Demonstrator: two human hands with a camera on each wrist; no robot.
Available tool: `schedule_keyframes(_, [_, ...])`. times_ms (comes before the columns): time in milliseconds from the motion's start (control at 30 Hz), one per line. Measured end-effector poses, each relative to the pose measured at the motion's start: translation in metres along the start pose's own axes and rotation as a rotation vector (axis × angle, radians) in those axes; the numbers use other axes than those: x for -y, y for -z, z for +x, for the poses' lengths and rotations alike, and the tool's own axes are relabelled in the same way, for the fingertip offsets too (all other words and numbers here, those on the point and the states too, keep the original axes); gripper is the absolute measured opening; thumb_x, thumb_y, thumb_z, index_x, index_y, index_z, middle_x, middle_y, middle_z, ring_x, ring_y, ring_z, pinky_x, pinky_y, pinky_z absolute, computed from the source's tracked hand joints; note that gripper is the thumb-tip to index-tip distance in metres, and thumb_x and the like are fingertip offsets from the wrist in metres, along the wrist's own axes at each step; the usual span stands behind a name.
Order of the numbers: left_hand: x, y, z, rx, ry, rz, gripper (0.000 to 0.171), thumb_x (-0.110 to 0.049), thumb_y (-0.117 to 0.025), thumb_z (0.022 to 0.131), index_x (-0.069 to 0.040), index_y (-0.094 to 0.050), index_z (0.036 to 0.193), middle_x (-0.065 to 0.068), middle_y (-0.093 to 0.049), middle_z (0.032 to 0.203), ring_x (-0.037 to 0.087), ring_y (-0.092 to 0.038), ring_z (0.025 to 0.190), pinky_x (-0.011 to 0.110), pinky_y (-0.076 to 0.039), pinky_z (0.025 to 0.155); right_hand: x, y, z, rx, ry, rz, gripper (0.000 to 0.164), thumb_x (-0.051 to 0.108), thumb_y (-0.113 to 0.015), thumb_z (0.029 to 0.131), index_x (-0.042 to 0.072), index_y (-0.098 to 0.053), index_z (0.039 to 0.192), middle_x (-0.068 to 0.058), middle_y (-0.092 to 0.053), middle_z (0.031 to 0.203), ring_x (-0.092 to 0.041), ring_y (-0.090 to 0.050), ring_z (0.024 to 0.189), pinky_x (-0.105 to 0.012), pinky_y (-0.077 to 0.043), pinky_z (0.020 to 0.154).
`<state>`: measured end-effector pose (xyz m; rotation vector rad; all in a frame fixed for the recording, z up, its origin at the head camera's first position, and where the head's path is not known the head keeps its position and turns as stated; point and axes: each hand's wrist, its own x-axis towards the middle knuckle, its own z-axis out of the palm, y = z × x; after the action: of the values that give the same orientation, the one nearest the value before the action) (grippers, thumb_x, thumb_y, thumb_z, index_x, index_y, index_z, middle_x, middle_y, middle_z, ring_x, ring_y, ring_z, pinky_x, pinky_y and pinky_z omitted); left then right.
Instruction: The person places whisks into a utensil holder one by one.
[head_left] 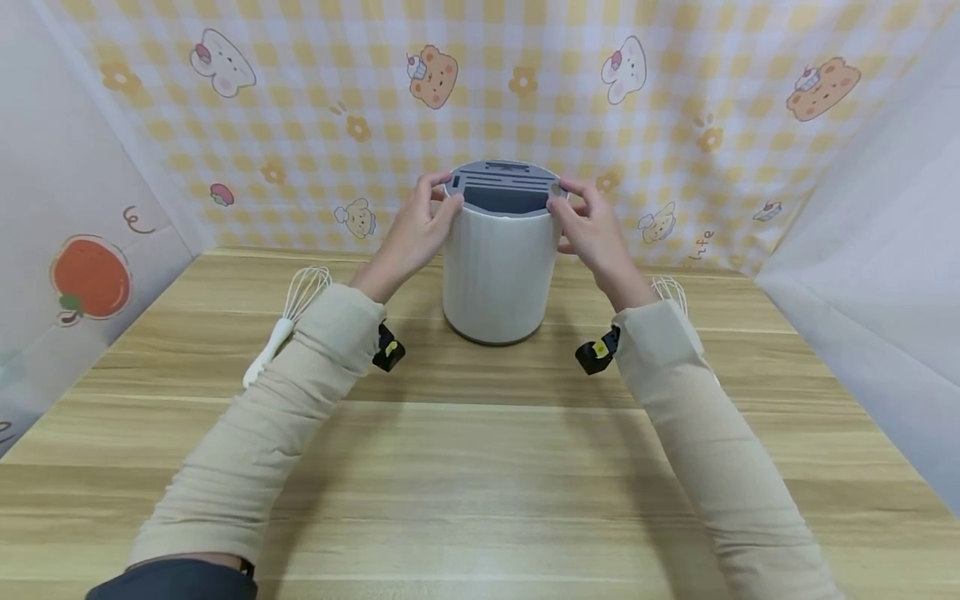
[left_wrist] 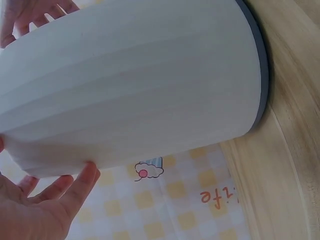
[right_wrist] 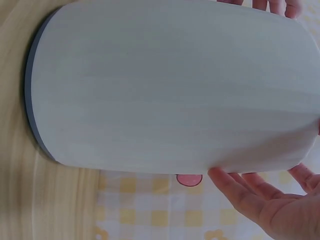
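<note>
A white cylindrical knife holder (head_left: 498, 275) with a grey slotted top stands at the back of the wooden table. Its dark base rim shows in both wrist views, against the wood. My left hand (head_left: 420, 225) grips the upper left edge, thumb on the rim and fingers along the side. On the opposite edge, my right hand (head_left: 592, 229) holds the rim the same way. The left wrist view shows the holder's smooth wall (left_wrist: 140, 85) with fingertips against it. From the right wrist, the wall (right_wrist: 165, 90) fills most of the view.
A white whisk (head_left: 277, 337) lies left of the holder, partly behind the left sleeve. Another whisk (head_left: 670, 292) is mostly hidden by the right forearm. A yellow checked cloth (head_left: 510, 100) hangs behind the table (head_left: 480, 483), with pale cloth at both sides.
</note>
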<state>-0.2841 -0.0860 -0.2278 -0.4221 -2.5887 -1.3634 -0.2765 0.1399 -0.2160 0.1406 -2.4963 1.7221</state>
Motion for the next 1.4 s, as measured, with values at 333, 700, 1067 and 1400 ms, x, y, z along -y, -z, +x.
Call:
schedule_keyframes(333, [-0.001,-0.001,-0.009,-0.033,-0.003,-0.007,0.055,-0.042,-0.036,0.097,-0.016,-0.027,0.144,0.010,-0.043,0.134,0.023,-0.051,0.098,0.034,-0.048,0.083,-0.006,0.001,-0.008,-0.004,0.046,0.007,0.051,0.038,-0.051,0.092,0.023,-0.038,0.140,-0.012,-0.050,0.131,-0.026,-0.057,0.107,-0.043,-0.049,0.092])
schedule_keyframes(700, [-0.005,-0.003,-0.025,-0.079,-0.021,-0.012,0.055,-0.044,-0.037,0.094,-0.017,-0.030,0.142,0.009,-0.044,0.131,0.023,-0.053,0.096,0.035,-0.048,0.081,-0.009,-0.001,-0.017,-0.036,0.079,0.027,0.049,0.035,-0.050,0.091,0.022,-0.041,0.138,-0.012,-0.052,0.125,-0.024,-0.059,0.100,-0.042,-0.051,0.088])
schedule_keyframes(1067, [-0.006,-0.004,-0.035,-0.097,-0.028,-0.015,0.054,-0.044,-0.039,0.094,-0.017,-0.032,0.141,0.009,-0.045,0.131,0.023,-0.055,0.098,0.036,-0.049,0.082,-0.011,-0.003,-0.025,-0.047,0.105,0.016,0.048,0.035,-0.049,0.092,0.022,-0.042,0.138,-0.012,-0.049,0.123,-0.020,-0.054,0.100,-0.038,-0.053,0.085])
schedule_keyframes(1400, [-0.008,-0.006,-0.043,-0.127,-0.066,-0.025,0.054,-0.041,-0.041,0.094,-0.013,-0.034,0.139,0.011,-0.047,0.125,0.021,-0.049,0.085,0.031,-0.046,0.073,-0.013,-0.004,-0.033,-0.057,0.135,0.021,0.047,0.034,-0.048,0.092,0.022,-0.043,0.137,-0.012,-0.049,0.122,-0.020,-0.054,0.097,-0.037,-0.054,0.083])
